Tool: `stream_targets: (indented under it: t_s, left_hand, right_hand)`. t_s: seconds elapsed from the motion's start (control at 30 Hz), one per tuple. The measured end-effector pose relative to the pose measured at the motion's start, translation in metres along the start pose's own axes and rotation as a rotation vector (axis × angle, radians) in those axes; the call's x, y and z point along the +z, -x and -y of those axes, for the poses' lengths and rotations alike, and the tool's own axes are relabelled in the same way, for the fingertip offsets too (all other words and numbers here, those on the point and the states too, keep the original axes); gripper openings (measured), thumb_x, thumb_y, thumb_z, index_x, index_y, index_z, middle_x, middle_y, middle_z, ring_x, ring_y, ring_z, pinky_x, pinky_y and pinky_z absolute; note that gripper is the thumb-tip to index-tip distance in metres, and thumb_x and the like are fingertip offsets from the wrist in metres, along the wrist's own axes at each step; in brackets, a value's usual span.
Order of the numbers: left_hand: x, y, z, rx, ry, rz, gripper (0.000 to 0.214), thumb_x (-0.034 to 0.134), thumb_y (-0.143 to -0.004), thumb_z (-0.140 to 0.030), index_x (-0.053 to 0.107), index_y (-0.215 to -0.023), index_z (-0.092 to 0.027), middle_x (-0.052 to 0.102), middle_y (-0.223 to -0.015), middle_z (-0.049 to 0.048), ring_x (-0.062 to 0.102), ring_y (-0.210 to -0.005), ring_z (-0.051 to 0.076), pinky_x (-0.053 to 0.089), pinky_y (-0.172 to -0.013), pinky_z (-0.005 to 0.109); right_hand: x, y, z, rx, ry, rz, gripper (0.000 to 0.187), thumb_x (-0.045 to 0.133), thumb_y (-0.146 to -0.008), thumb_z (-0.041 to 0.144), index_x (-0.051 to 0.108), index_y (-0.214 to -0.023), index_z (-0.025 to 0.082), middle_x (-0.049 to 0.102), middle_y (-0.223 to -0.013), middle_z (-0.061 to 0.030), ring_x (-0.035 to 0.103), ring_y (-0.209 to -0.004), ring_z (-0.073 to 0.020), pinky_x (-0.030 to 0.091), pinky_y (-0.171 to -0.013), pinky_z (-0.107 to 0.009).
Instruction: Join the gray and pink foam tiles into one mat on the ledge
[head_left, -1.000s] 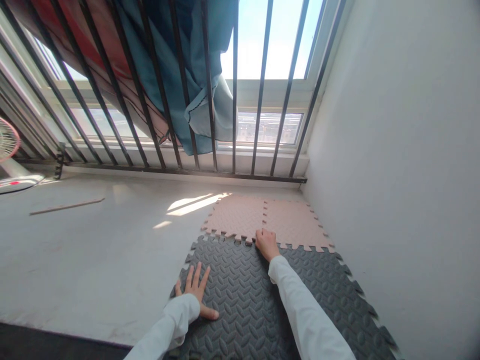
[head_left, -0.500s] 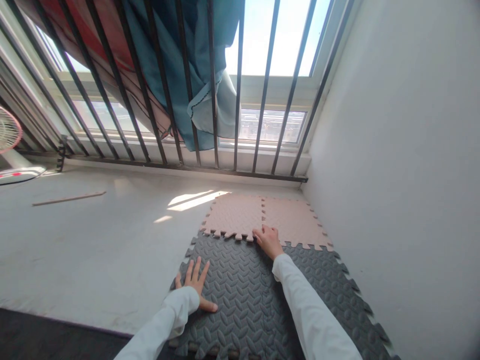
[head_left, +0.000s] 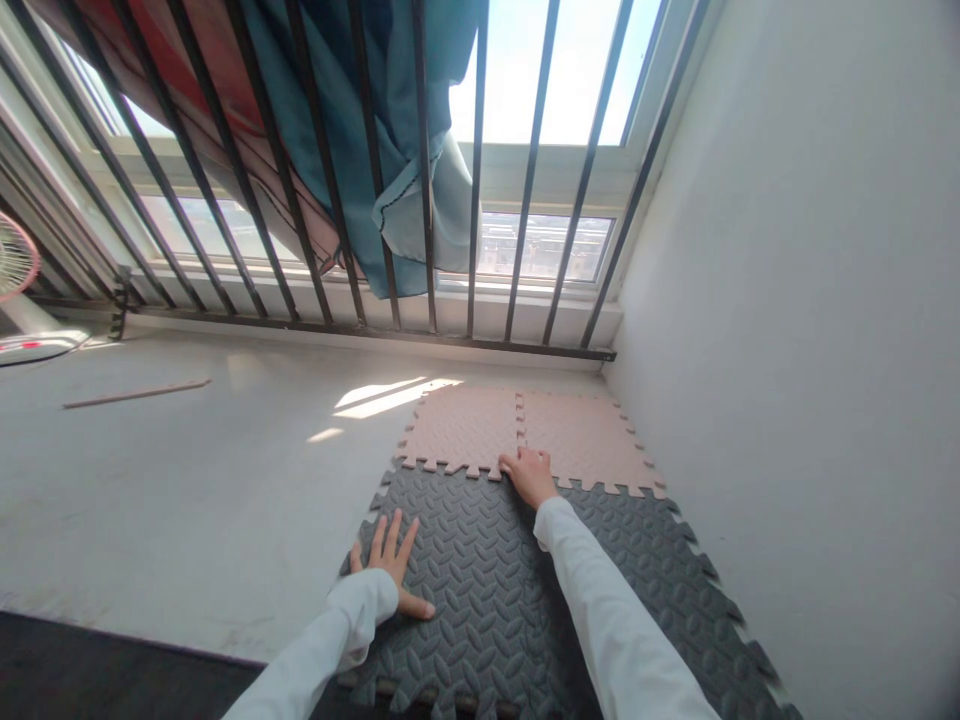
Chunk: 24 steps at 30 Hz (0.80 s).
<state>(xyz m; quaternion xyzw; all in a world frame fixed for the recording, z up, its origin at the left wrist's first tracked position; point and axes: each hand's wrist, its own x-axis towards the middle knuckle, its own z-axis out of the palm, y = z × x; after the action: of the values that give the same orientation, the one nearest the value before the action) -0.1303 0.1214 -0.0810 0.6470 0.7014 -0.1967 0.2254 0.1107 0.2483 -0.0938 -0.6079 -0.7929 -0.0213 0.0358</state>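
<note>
My left hand (head_left: 394, 568) lies flat with fingers spread on the left part of a dark grey foam puzzle mat (head_left: 476, 575). Two pink foam mats lie side by side at its far end, a left pink foam mat (head_left: 465, 425) and a right pink foam mat (head_left: 585, 435), with a toothed seam between them. At the near end of that seam, my right hand (head_left: 531, 476) has its fingers bent on the pink edge. The pink teeth rest over the grey edge. What the right fingertips pinch is partly hidden by the hand.
A white wall (head_left: 795, 350) rises along the right. Beyond the mats stand a black railing (head_left: 450, 345), a window and a hanging blue curtain (head_left: 405, 170). A thin stick (head_left: 139, 394) lies on the pale floor (head_left: 225, 520). A fan (head_left: 16, 260) stands far left.
My right hand has shifted slightly left, and the pink mats with their seam have slid a little left too. My left hand stays in place on the grey mat.
</note>
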Motion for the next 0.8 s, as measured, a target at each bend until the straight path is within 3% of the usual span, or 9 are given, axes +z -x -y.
stream_targets:
  t_s: [0.8]
  left_hand:
    - [-0.0005, 0.0006, -0.001, -0.007, -0.005, 0.002, 0.117, 0.059, -0.042, -0.062, -0.002, -0.136, -0.029, -0.016, -0.144, 0.0021, -0.015, -0.131, 0.029, 0.001, -0.097, 0.062]
  right_hand:
    - [-0.0023, -0.0035, 0.0055, 0.061, -0.019, -0.004, 0.022, 0.042, -0.083, 0.026, 0.055, -0.1, 0.03, 0.055, -0.098, -0.0061, 0.048, -0.095, -0.019, 0.023, -0.082, -0.039]
